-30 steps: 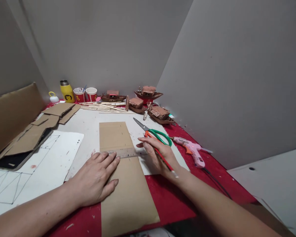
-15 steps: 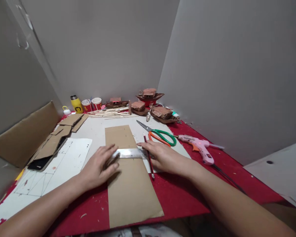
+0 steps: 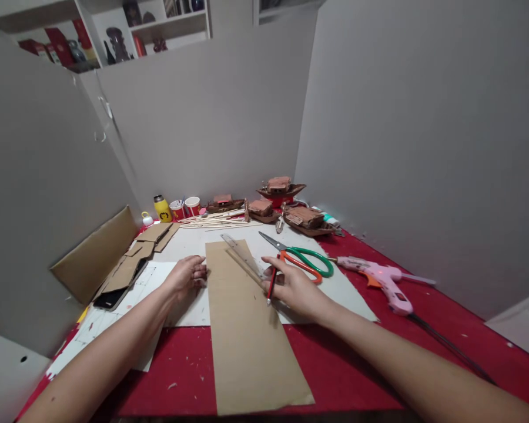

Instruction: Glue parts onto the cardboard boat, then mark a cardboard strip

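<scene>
A long strip of brown cardboard (image 3: 247,346) lies in front of me, across a pale sheet and a red table covering. My right hand (image 3: 297,291) is closed on a clear ruler (image 3: 242,252), which tilts up above the strip. A dark red pencil (image 3: 272,285) is also held between the fingers of that hand. At the strip's left edge is my left hand (image 3: 183,279), its fingers loosely curled and thumb uppermost, with nothing visible in it. Scissors (image 3: 306,258) with green and orange handles lie just beyond my right hand.
A pink glue gun (image 3: 385,279) lies at the right, its cord trailing forward. Brown model boats (image 3: 306,218) and thin sticks (image 3: 216,221) are at the back. Cardboard pieces (image 3: 127,270), a drawing sheet (image 3: 101,317), cups (image 3: 193,205) and a yellow bottle (image 3: 162,208) occupy the left.
The ruler has been lifted from lying across the cardboard and turned at an angle in my right hand. My left hand has come off it to the cardboard's left edge. The view has tilted up.
</scene>
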A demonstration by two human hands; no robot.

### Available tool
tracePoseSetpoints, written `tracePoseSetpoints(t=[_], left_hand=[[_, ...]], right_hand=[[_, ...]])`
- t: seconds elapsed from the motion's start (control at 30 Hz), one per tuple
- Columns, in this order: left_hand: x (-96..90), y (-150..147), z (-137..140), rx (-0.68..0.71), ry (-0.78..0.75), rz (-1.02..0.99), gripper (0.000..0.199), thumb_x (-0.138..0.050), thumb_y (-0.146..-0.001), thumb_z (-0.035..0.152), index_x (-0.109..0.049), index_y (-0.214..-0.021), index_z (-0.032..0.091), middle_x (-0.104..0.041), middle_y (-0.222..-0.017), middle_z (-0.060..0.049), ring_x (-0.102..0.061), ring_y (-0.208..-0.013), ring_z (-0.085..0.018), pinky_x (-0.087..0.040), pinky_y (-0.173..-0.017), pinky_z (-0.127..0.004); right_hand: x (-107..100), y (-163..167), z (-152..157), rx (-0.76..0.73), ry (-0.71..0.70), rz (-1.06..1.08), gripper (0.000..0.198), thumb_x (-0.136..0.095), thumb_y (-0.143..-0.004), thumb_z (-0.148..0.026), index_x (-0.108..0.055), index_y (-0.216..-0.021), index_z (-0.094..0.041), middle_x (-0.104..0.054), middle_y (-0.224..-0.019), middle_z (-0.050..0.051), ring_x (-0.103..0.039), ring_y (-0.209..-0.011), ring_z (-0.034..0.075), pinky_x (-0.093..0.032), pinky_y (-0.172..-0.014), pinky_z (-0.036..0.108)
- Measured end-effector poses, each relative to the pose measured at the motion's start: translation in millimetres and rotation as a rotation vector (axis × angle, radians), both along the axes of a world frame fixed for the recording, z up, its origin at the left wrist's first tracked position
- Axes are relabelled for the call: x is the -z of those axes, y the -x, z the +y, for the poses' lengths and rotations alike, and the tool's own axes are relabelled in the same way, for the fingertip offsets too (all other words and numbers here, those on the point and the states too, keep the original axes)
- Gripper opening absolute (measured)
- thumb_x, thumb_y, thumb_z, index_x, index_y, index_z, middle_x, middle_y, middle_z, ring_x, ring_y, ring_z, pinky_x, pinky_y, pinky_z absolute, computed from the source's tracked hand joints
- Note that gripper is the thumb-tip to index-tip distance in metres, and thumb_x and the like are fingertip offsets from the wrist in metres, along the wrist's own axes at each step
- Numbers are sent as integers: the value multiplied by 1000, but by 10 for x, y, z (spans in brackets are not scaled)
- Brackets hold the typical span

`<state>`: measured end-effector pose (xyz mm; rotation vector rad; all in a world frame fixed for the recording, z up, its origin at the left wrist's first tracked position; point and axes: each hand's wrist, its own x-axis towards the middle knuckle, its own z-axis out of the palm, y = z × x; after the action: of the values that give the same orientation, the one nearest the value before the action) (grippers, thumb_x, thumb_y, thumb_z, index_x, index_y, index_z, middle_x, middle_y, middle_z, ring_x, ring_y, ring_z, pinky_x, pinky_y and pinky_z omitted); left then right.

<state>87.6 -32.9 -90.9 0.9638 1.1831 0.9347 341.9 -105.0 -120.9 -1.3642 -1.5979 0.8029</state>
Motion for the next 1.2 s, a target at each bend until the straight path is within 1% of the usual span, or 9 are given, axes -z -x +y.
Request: tracePoseSetpoints(t=[0.1,0.23,0.33,0.4,0.5,0.63,0.83,1.07,1.2], left_hand=[[40,-72,77,38,34,10,19,-76,-70,22,-59,-75,14,-59,-54,1,-55,-42,-11,-39,-40,-19],[-13,-133,115,63,16,-33,14,-72,-70,13,-66,-83,12,-71,-68,-8,-68,-60,-20,-52,-53,-26],[-179,-97,93,40,-72,-112,17,-70,-72,14,-67,-89,13,-75,-82,-10,-71,-74,-22,-56,-66,-30],[-323,-35,57,18,-142,-152,21,-72,-71,15,-68,-91,14,-75,-85,-10,-72,-77,-22,-56,-68,-30],[-534,59,-37,-5,-248,-193,26,-79,-67,20,-68,-90,14,-75,-83,-8,-71,-77,-22,-55,-68,-28],[-757,107,-215,-8,-360,-215,31,-84,-62,28,-67,-84,15,-75,-81,-6,-71,-74,-21,-54,-63,-25],[-974,135,-417,-46,-440,-250,38,-82,-67,35,-68,-97,16,-76,-89,-7,-72,-85,-24,-57,-71,-29],[-988,141,-502,-95,-516,-305,36,-81,-68,34,-68,-98,17,-76,-93,-7,-71,-92,-26,-57,-78,-32],[-993,118,-555,-145,-573,-304,39,-81,-67,33,-67,-101,19,-75,-96,-6,-71,-90,-25,-56,-77,-31]], right_hand=[[-9,37,-5,-32,82,173,60,-61,-72,-21,-53,-131,-12,-62,-88,4,-63,-73,17,-52,-61,28],[-81,39,-8,-9,77,353,60,-66,-69,-23,-55,-127,-15,-61,-94,5,-63,-76,17,-53,-61,28],[-185,-28,-3,77,-23,474,65,-73,-66,-30,-55,-127,-18,-61,-99,6,-65,-85,19,-55,-69,31],[-255,-95,0,141,-95,558,70,-77,-64,-35,-55,-128,-20,-61,-100,5,-64,-88,19,-54,-71,30],[-339,-184,-2,223,-154,638,75,-81,-61,-40,-55,-129,-23,-61,-94,2,-61,-76,16,-51,-58,25],[-430,-202,-49,203,-95,663,79,-80,-65,-47,-51,-133,-19,-53,-68,-5,-45,-50,9,-40,-42,23],[-538,-83,-147,151,-61,645,86,-76,-67,-55,-48,-135,-10,-57,-63,-2,-48,-53,12,-40,-46,25],[-464,-75,-115,143,-44,599,88,-74,-66,-57,-48,-135,-10,-58,-59,-1,-48,-53,14,-37,-47,26],[-489,-63,-130,173,-69,566,85,-72,-67,-60,-50,-134,-11,-53,-53,-4,-41,-48,13,-33,-45,26]])
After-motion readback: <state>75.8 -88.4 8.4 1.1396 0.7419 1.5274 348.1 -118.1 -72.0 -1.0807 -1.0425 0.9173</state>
